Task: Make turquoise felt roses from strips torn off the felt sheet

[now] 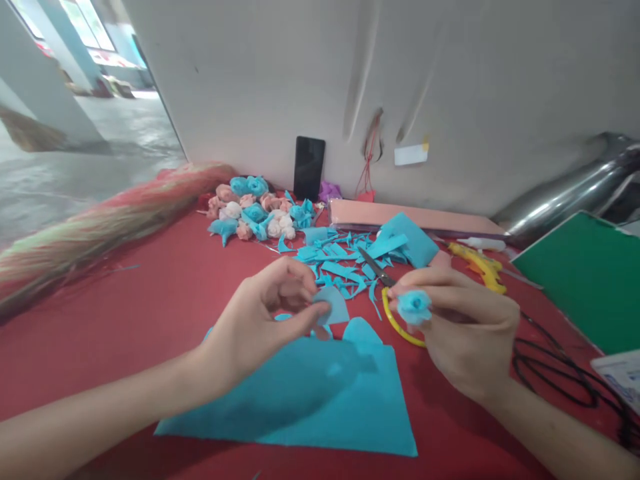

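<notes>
Between thumb and fingers, my left hand (265, 320) pinches a small blue paper petal (334, 305). My right hand (465, 327) grips a blue paper flower (414, 307) with a rolled centre, held to the right of the petal and apart from it. Below both hands lies a blue paper sheet (320, 407), with a few loose cut petals (362, 329) at its far edge. Yellow-handled scissors (400, 327) rest on the table, partly hidden behind my right hand. Blue paper scraps (345, 257) are heaped beyond my hands.
Finished paper flowers (255, 213) in blue, pink and white are piled at the back. A phone (309, 167) leans on the wall. A yellow glue gun (480, 267), black cable (555, 373) and green board (590, 280) are at right. A broom-like bundle (100, 227) lies left.
</notes>
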`<action>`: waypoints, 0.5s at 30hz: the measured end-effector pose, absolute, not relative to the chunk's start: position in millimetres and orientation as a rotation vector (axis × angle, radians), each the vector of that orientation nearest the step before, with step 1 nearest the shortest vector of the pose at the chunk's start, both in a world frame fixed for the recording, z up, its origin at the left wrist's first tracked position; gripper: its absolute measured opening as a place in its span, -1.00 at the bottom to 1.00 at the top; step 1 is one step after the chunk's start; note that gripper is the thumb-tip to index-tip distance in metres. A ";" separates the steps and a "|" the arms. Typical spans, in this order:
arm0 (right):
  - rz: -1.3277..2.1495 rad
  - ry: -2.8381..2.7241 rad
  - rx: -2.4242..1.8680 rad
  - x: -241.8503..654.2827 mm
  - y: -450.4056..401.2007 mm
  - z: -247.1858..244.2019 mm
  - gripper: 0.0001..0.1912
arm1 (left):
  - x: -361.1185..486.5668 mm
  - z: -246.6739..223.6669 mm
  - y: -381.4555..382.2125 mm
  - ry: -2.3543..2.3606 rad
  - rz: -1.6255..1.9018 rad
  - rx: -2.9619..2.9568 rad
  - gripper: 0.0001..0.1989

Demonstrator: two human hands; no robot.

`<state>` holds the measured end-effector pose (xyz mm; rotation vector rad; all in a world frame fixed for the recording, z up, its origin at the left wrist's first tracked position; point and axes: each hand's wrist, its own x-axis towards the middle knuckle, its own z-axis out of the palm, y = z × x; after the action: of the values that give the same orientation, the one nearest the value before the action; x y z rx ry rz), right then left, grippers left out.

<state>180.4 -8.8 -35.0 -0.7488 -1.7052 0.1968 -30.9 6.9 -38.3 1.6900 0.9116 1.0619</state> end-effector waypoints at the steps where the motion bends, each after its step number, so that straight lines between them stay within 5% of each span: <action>1: 0.218 -1.703 -0.732 181.5 -10.9 -32.5 -0.75 | -28.5 -32.2 7.0 0.874 1.105 1.682 -0.81; 8: 0.262 -1.831 -0.606 186.2 -24.5 -22.5 -0.71 | -9.1 5.1 5.5 0.756 1.307 1.976 -0.93; 15: 0.382 -1.709 -0.646 180.5 -28.9 -24.7 -0.60 | -3.9 6.4 -3.9 0.682 1.218 1.919 -0.77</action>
<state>180.5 -28.9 -24.7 -0.6461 -1.7093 0.3825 -3.9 -3.9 6.4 1.9188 0.6820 1.2178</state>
